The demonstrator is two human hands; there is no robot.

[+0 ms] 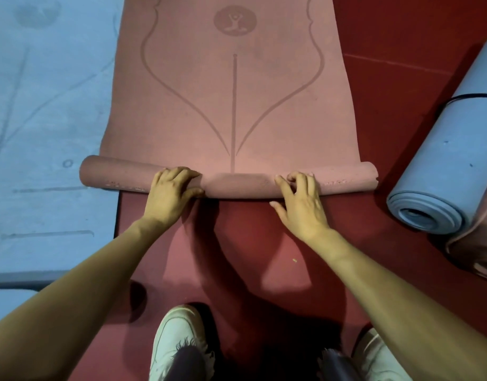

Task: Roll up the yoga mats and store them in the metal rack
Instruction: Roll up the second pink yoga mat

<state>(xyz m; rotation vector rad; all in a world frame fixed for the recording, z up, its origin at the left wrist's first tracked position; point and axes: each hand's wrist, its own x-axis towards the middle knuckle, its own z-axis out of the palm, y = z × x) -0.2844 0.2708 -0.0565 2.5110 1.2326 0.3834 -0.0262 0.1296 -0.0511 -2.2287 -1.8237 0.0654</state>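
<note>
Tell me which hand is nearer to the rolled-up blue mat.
Right. The right hand holds the pink mat right of centre, toward the rolled blue mat; the left hand holds it farther left.

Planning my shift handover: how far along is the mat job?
Done: a blue roll and a pink roll lie on the floor at right. In hand: left hand and right hand hold the pink mat, only its near end rolled. Left: finish it, roll the flat blue mat, store all; no rack in view.
</note>
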